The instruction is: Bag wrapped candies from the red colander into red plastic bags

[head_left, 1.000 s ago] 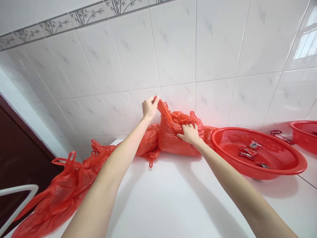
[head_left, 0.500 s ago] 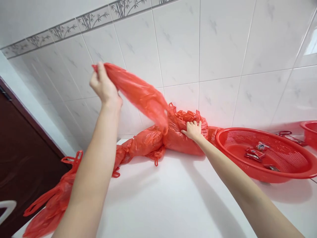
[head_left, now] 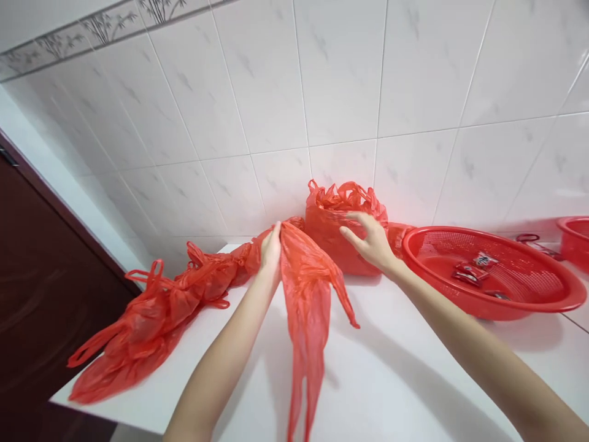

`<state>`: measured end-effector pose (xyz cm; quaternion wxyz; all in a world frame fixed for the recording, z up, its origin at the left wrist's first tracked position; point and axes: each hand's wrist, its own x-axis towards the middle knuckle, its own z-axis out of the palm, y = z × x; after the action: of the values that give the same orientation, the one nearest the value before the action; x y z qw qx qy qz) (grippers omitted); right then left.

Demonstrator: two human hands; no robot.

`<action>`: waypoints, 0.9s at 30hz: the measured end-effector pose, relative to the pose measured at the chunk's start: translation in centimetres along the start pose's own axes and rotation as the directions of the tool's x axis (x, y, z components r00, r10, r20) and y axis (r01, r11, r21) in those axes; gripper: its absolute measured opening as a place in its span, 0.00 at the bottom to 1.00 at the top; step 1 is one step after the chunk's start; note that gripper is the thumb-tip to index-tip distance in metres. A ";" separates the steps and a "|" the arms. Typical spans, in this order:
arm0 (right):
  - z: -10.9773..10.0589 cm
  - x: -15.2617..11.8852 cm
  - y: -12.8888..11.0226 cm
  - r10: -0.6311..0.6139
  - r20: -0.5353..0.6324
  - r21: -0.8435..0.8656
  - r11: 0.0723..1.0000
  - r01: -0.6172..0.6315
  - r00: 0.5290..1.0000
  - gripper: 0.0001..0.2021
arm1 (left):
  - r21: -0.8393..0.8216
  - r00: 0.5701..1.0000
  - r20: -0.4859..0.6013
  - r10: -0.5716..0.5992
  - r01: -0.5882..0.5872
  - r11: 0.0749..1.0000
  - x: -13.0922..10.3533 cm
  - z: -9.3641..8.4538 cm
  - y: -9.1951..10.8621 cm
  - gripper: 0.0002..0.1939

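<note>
My left hand is closed on one end of a red plastic bag, which hangs limp over the white table with its handles downward. Just right of it, my right hand is open, thumb and fingers apart, in front of a full, upright red bag with crumpled red plastic at its top. Whether the right fingers touch that bag I cannot tell. More red bags lie in a row along the left side of the table, handles sticking up.
A red plastic basket with several small wrapped packets stands at the right. Part of another red basket shows at the far right edge. The white table meets a tiled wall. A dark door is at the left.
My left hand has come down and right with the bag, which now hangs downward. The right hand has let go of the full bag and opened. The view has shifted slightly.
</note>
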<state>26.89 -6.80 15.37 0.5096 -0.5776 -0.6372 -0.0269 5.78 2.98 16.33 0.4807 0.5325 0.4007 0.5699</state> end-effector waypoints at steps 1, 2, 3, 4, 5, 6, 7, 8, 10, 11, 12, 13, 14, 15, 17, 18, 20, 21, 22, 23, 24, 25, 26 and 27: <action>-0.2 -1.5 -0.6 0.032 0.087 0.187 0.981 -0.047 0.996 0.22 | -0.007 1.000 0.001 -0.014 0.014 1.000 -0.2 0.7 -0.8 0.26; -0.3 -2.9 -1.2 0.051 0.204 0.327 0.938 -0.118 0.978 0.26 | -0.008 1.000 0.007 -0.020 0.020 1.000 -0.4 1.3 -1.6 0.26; -0.4 -4.3 -1.6 0.063 0.285 0.397 0.901 -0.177 0.957 0.29 | -0.005 1.000 0.018 -0.022 0.022 1.000 -0.6 1.9 -2.3 0.26; -0.5 -5.4 -1.9 0.076 0.349 0.423 0.877 -0.229 0.934 0.30 | 0.004 0.999 0.033 -0.023 0.023 1.000 -0.7 2.4 -3.0 0.26; -0.8 -6.3 -2.1 0.103 0.408 0.424 0.859 -0.288 0.907 0.26 | 0.019 0.998 0.051 -0.022 0.021 1.000 -0.8 2.8 -3.5 0.26; -1.2 -6.8 -2.1 0.143 0.445 0.411 0.845 -0.343 0.884 0.19 | 0.036 0.997 0.070 -0.020 0.018 0.999 -0.9 2.9 -4.0 0.26; -1.8 -7.1 -1.9 0.185 0.460 0.408 0.825 -0.392 0.869 0.13 | 0.060 0.995 0.095 -0.021 0.015 0.998 -0.9 3.0 -4.4 0.26; -2.5 -7.2 -1.7 0.224 0.450 0.431 0.794 -0.430 0.865 0.11 | 0.089 0.992 0.127 -0.026 0.015 0.996 -0.9 2.8 -4.6 0.26; -4.2 -6.7 -1.2 0.285 0.375 0.539 0.707 -0.458 0.882 0.12 | 0.167 0.975 0.211 -0.061 0.026 0.986 -0.9 2.0 -5.0 0.25; -5.1 -6.4 -0.9 0.309 0.328 0.605 0.657 -0.450 0.893 0.12 | 0.214 0.962 0.257 -0.092 0.036 0.976 -0.9 1.5 -5.1 0.23; -5.8 -6.1 -0.8 0.329 0.296 0.654 0.615 -0.441 0.897 0.14 | 0.263 0.946 0.297 -0.126 0.046 0.964 -1.0 0.9 -5.2 0.22; -6.3 -5.9 -0.7 0.345 0.278 0.677 0.592 -0.437 0.897 0.15 | 0.310 0.932 0.327 -0.158 0.052 0.949 -1.1 0.4 -5.3 0.20; -6.6 -5.8 -0.7 0.356 0.261 0.676 0.596 -0.433 0.897 0.16 | 0.352 0.920 0.346 -0.182 0.052 0.935 -1.3 0.0 -5.5 0.18; -6.6 -5.8 -0.7 0.358 0.241 0.652 0.628 -0.424 0.902 0.17 | 0.388 0.914 0.356 -0.196 0.047 0.920 -1.5 -0.4 -5.6 0.15; -5.9 -6.0 -0.9 0.314 0.217 0.558 0.737 -0.382 0.924 0.18 | 0.444 0.915 0.352 -0.198 0.023 0.896 -1.7 -0.7 -6.0 0.09; -5.3 -6.3 -1.0 0.271 0.223 0.499 0.794 -0.349 0.936 0.19 | 0.470 0.919 0.344 -0.193 0.009 0.883 -1.8 -0.6 -6.2 0.07; -3.8 -7.0 -1.2 0.151 0.285 0.385 0.886 -0.257 0.947 0.24 | 0.523 0.928 0.328 -0.178 -0.021 0.852 -2.1 -0.4 -6.3 0.10; -2.9 -7.4 -1.3 0.090 0.337 0.329 0.921 -0.207 0.937 0.26 | 0.548 0.931 0.323 -0.167 -0.041 0.835 -2.3 -0.3 -6.3 0.13; -2.1 -7.9 -1.3 0.040 0.399 0.269 0.950 -0.159 0.916 0.28 | 0.569 0.934 0.323 -0.151 -0.064 0.820 -2.8 -0.2 -6.1 0.16; -1.4 -8.4 -1.4 0.010 0.470 0.202 0.972 -0.119 0.882 0.30 | 0.581 0.935 0.328 -0.134 -0.088 0.809 -3.5 -0.2 -5.8 0.18; -0.6 -9.0 -1.5 0.003 0.550 0.127 0.988 -0.087 0.835 0.31 | 0.590 0.933 0.344 -0.107 -0.126 0.797 -4.5 -0.4 -5.3 0.19; 0.1 -9.6 -1.6 0.017 0.628 0.048 0.997 -0.061 0.778 0.33 | 0.602 0.925 0.372 -0.075 -0.179 0.779 -5.7 -0.7 -4.8 0.20; 0.7 -10.3 -1.7 0.048 0.695 -0.029 0.999 -0.039 0.717 0.34 | 0.613 0.910 0.412 -0.051 -0.235 0.755 -7.3 -1.2 -4.2 0.19; 1.3 -10.9 -1.8 0.084 0.744 -0.097 0.995 -0.017 0.663 0.35 | 0.641 0.879 0.476 -0.019 -0.332 0.692 -9.0 -1.7 -3.6 0.19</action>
<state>22.67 -14.26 8.30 0.1807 -0.5757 -0.7720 0.2001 4.24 -4.96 10.62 0.2665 0.8243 0.4175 0.2742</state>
